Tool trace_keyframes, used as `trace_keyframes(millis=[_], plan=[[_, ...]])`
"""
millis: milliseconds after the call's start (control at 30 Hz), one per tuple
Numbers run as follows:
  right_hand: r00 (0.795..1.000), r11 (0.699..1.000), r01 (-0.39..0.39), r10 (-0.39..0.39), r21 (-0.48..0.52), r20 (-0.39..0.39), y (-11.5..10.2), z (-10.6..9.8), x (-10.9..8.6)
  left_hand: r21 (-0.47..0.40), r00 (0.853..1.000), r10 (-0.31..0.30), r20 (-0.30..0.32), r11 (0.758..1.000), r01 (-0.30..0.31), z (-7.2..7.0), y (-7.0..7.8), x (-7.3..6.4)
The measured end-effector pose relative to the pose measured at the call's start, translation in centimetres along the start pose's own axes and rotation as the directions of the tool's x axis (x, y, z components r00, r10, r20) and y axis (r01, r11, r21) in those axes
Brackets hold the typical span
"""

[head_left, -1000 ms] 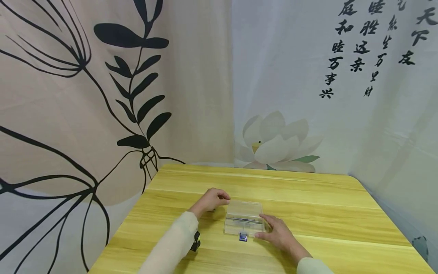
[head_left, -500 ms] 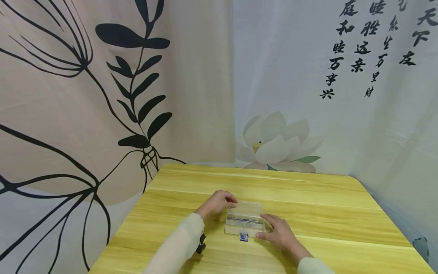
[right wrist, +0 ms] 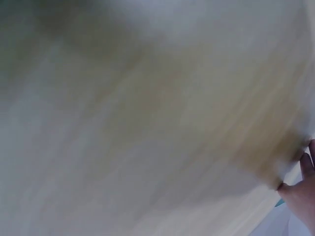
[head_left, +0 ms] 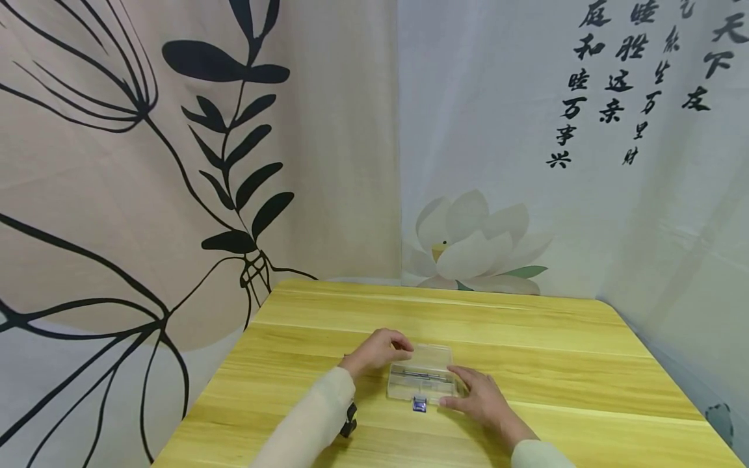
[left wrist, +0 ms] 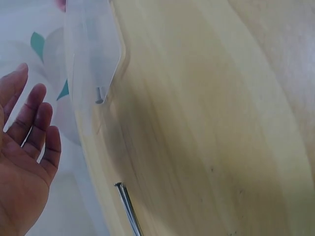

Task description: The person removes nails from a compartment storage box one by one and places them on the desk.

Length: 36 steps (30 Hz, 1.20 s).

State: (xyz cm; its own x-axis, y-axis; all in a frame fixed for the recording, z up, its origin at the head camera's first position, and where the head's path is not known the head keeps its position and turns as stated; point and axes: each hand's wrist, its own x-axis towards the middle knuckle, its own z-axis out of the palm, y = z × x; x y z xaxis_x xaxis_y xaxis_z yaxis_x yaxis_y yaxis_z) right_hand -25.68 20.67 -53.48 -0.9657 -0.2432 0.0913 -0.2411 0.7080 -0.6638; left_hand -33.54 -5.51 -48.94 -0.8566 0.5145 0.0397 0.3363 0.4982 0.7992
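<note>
A clear plastic box (head_left: 404,391) with its lid (head_left: 434,356) tipped back stands on the table. Inside its rear compartment lie thin metal nails (head_left: 418,376). My right hand (head_left: 484,402) grips the box's right end between thumb and fingers. The left hand (head_left: 380,351) hovers by the lid's left edge. In the left wrist view, that hand (left wrist: 29,152) has loosely bent fingers, nothing in them, apart from the box (left wrist: 93,49). Shiny metal nails (left wrist: 128,209) lie on the wood near it. The right wrist view is mostly blurred.
A blue-purple latch (head_left: 419,404) hangs at the box's front. The wood-grain table (head_left: 526,351) extends around it, and a printed curtain (head_left: 345,143) hangs behind the far edge. A black strap (head_left: 349,419) sits under the left sleeve.
My left hand has moved right, from beyond the box's left side to the lid's left edge. The right hand stays on the box, which has shifted slightly right in view.
</note>
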Motion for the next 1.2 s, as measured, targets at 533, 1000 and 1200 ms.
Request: trace_keyframes(millis=[533, 1000, 1200], plan=[[1.0, 1.0, -0.007, 0.007, 0.0, -0.002, 0.5, 0.3, 0.0, 0.057, 1.0, 0.021, 0.013, 0.998, -0.022, 1.9, -0.3, 0.3], [1.0, 1.0, -0.008, 0.008, 0.0, 0.002, 0.4, 0.2, 0.0, 0.045, 1.0, 0.003, 0.01, 0.999, -0.004, 2.6, -0.5, 0.0], [1.0, 1.0, -0.012, 0.012, 0.005, 0.001, 0.6, 0.3, 0.0, 0.027, 1.0, -0.005, 0.002, 1.0, 0.005, 3.1, -0.6, 0.0]])
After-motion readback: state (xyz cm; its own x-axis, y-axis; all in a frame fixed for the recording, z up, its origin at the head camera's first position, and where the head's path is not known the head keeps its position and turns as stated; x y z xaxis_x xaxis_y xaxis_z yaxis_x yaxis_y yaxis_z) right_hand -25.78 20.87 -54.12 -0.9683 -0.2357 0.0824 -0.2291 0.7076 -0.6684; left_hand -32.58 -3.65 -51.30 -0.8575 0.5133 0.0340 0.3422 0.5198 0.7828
